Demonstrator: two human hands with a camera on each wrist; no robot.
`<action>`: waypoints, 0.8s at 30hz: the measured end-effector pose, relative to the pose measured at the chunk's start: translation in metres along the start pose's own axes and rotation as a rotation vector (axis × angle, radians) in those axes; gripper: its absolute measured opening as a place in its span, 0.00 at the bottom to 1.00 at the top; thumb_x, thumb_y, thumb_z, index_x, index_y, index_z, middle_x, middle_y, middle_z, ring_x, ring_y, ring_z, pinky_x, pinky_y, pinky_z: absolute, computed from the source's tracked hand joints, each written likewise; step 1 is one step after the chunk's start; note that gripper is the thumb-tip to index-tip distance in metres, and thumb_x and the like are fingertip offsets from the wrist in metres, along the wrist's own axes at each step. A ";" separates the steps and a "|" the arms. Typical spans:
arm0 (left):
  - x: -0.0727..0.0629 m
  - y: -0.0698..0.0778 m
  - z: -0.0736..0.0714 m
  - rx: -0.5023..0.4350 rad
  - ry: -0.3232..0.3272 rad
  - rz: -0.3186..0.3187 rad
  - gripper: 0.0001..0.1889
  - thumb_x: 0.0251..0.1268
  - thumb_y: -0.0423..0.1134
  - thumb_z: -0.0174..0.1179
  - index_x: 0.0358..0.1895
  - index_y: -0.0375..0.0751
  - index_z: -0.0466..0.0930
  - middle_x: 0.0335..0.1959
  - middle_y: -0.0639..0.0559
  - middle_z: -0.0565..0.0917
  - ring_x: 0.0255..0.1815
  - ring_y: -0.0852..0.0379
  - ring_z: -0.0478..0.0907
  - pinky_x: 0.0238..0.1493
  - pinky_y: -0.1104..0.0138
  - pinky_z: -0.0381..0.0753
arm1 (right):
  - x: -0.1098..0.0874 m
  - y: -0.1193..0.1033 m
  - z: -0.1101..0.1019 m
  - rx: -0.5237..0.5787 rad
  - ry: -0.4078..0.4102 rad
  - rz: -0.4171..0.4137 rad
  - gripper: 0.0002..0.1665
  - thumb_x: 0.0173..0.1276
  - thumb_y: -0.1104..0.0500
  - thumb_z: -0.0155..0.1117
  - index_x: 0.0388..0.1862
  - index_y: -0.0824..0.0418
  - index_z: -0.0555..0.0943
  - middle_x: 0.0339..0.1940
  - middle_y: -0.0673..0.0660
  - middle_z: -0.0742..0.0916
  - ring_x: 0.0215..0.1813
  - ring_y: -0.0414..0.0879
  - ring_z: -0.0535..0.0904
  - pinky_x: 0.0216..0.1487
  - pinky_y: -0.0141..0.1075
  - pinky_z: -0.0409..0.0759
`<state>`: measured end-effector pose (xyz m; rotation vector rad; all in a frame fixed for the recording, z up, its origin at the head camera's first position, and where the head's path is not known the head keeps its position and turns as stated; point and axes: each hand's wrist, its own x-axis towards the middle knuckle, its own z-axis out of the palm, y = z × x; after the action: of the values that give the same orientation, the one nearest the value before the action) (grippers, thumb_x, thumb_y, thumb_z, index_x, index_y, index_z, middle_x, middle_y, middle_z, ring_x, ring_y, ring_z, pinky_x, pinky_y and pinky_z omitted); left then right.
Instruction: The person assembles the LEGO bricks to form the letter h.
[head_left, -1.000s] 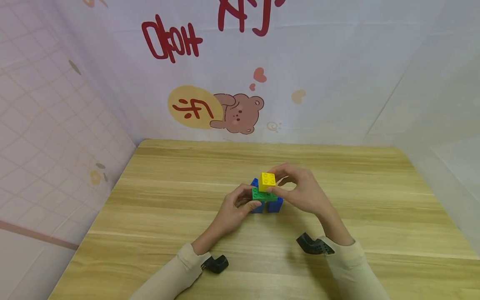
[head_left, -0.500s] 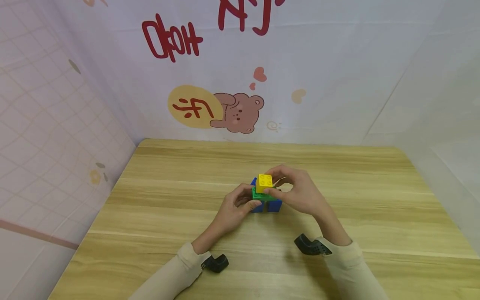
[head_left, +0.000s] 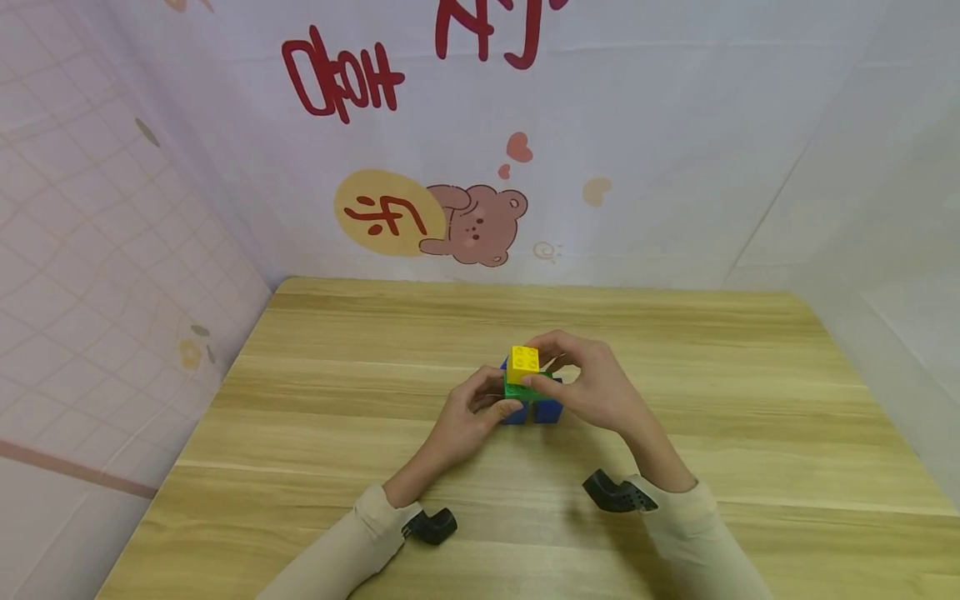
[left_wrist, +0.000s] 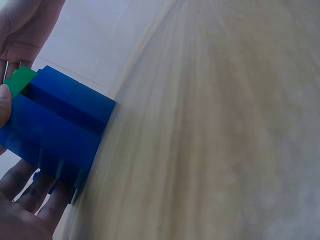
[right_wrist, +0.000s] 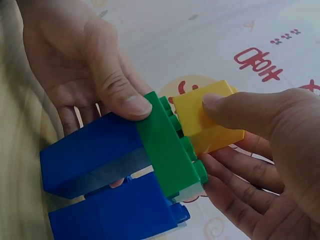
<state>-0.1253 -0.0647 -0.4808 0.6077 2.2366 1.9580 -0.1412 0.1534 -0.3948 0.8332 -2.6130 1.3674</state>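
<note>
A square yellow building brick (head_left: 522, 363) is pinched between the thumb and fingers of my right hand (head_left: 596, 387). It sits right at the studs of a long green brick (right_wrist: 167, 145), over its left part; in the right wrist view it looks slightly tilted, and I cannot tell if it is pressed down. The green brick bridges two stacks of blue bricks (right_wrist: 95, 155) standing on the table. My left hand (head_left: 467, 423) grips the left stack, its thumb where green meets blue. Its fingers go round behind the blue bricks (left_wrist: 55, 125).
The wooden table (head_left: 360, 333) reaches back to a printed wall cloth (head_left: 645, 125). Black wrist devices (head_left: 431, 527) sit on both cream sleeves, low over the table in front of the bricks.
My right hand has carried the yellow brick a little to the left, over the left part of the green brick. The left hand has kept its grip and place.
</note>
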 end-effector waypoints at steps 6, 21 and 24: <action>0.000 -0.001 0.000 -0.003 -0.001 0.012 0.16 0.72 0.41 0.65 0.60 0.53 0.78 0.57 0.50 0.84 0.61 0.53 0.82 0.66 0.60 0.82 | 0.001 -0.001 0.000 -0.013 0.014 -0.007 0.21 0.64 0.57 0.77 0.54 0.57 0.84 0.45 0.50 0.90 0.43 0.43 0.86 0.47 0.47 0.89; 0.000 0.000 0.000 0.005 0.000 0.002 0.16 0.72 0.41 0.65 0.60 0.52 0.77 0.58 0.50 0.84 0.61 0.54 0.82 0.66 0.60 0.81 | 0.001 -0.002 0.002 -0.037 0.014 0.033 0.19 0.66 0.57 0.76 0.54 0.58 0.83 0.45 0.51 0.90 0.43 0.44 0.87 0.46 0.42 0.90; 0.000 0.000 0.000 0.005 0.001 0.003 0.16 0.72 0.41 0.65 0.60 0.52 0.77 0.58 0.50 0.84 0.61 0.53 0.82 0.66 0.60 0.81 | 0.001 -0.002 0.002 -0.038 0.018 0.034 0.20 0.65 0.57 0.76 0.54 0.59 0.83 0.45 0.52 0.90 0.43 0.44 0.87 0.46 0.42 0.90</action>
<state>-0.1258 -0.0645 -0.4809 0.6117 2.2428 1.9549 -0.1412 0.1505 -0.3945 0.7714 -2.6424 1.3224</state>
